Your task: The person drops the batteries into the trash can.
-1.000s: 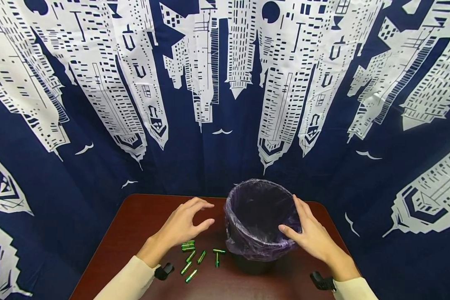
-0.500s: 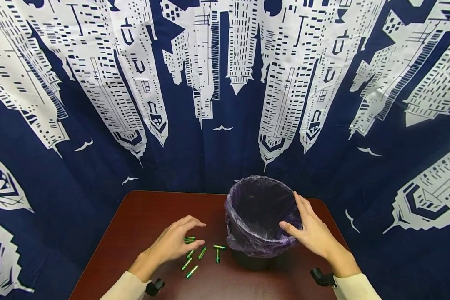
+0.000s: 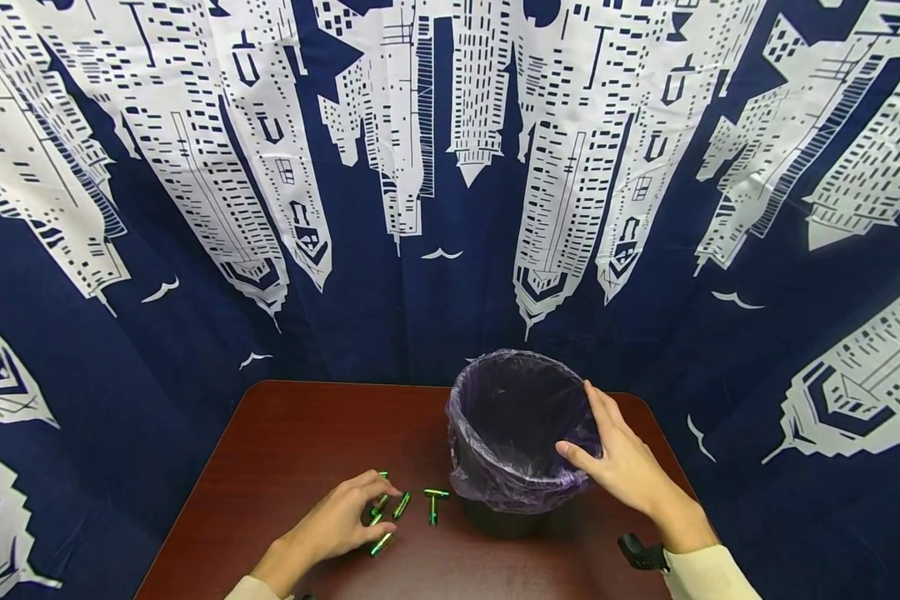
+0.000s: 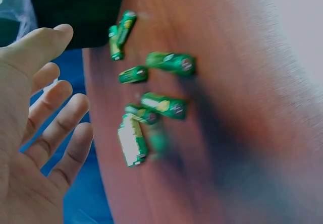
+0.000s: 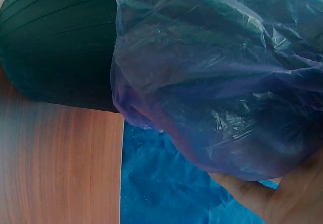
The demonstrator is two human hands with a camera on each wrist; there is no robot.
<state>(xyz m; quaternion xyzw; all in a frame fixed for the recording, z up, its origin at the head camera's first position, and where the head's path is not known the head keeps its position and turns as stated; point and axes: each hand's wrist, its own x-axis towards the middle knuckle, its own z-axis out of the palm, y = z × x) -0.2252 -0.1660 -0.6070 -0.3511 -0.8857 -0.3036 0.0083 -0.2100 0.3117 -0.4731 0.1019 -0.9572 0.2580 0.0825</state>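
Several green batteries (image 3: 401, 505) lie on the table beside a dark trash can (image 3: 498, 525) lined with a thin purple bag (image 3: 528, 496). Just over the batteries is my left hand (image 3: 337, 521), its thumb and fingers spread apart with nothing between them; it covers part of the group. The left wrist view shows the loose batteries (image 4: 169, 62) apart from the fingers. My right hand (image 3: 630, 471) holds the can's right rim, thumb over the opening and fingers along the outside of the bag (image 5: 217, 98). In that wrist view the fingertips are partly hidden behind the plastic.
The reddish-brown table (image 3: 292, 425) has its far edge close to a navy curtain (image 3: 390, 333) with white city buildings. Two batteries (image 3: 435, 500) lie in a T near the can's base. The can stands right of the table's middle.
My left hand has come down and toward me, from beside the can to low over the batteries. My right hand has stayed at the rim, and the can stands where it was.
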